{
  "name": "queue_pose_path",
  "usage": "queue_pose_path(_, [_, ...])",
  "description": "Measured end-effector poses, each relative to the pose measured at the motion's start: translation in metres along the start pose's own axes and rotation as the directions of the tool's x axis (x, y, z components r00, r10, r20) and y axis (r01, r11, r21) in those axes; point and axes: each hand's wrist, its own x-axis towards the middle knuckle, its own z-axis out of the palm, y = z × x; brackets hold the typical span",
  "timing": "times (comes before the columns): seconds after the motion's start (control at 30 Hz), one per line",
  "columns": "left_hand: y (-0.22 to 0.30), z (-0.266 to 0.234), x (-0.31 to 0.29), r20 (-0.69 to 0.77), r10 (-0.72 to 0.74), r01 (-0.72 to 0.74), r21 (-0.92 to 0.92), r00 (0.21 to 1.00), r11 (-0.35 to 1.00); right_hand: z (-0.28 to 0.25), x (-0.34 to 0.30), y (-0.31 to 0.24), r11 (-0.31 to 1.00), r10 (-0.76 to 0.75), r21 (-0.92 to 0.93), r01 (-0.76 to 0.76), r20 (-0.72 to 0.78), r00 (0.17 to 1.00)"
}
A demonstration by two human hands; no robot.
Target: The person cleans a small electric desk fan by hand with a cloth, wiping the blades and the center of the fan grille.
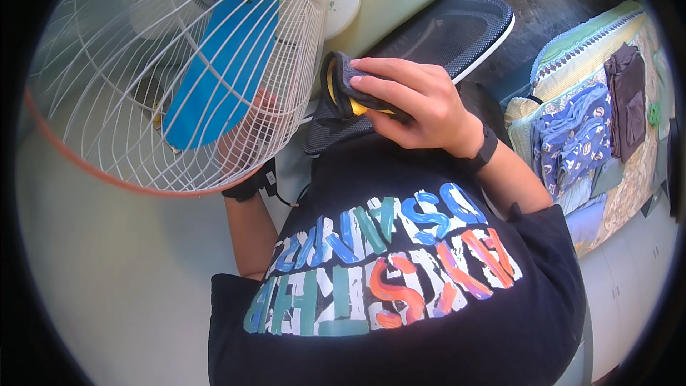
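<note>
Right hand [429, 107], centre: fingers [393, 69] pinching a folded cloth [341, 86], right of the fan [221, 64]. Left hand [246, 139], seen through the guard [145, 187]: finger state cannot be told. Farther, a chair [443, 36]; at far right, clothes [575, 129] on bedding [622, 207].

Bright, with dark, distorted edges

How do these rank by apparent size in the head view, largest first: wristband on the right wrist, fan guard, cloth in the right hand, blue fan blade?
1. Fan guard
2. Blue fan blade
3. Cloth, partly covered by the right hand
4. Wristband
</note>
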Motion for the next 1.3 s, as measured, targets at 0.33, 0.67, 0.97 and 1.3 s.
queue_pose_path(0.33, [-0.015, 0.021, 0.011, 0.122, 0.01, -0.018, 0.068, 0.992, 0.998, -0.003, -0.001, -0.003, 0.996, 0.018, -0.084, -0.019, -0.01, 1.0])
queue_pose_path(0.67, [-0.025, 0.093, 0.004, 0.328, 0.122, -0.22, 0.279, 0.937, 0.935, -0.029, 0.002, -0.009, 0.978, 0.171, -0.118, -0.171, -0.004, 0.985])
queue_pose_path(0.97, [-0.062, 0.149, 0.014, 0.28, -0.036, 0.015, 0.077, 0.959, 0.997, -0.059, -0.004, -0.018, 0.905, 0.345, -0.237, -0.354, -0.081, 0.935])
queue_pose_path(1.3, [-0.05, 0.153, 0.013, 0.331, -0.055, 0.008, 0.143, 0.942, 0.99, -0.071, -0.013, -0.035, 0.831, 0.456, -0.214, -0.513, -0.268, 0.849])
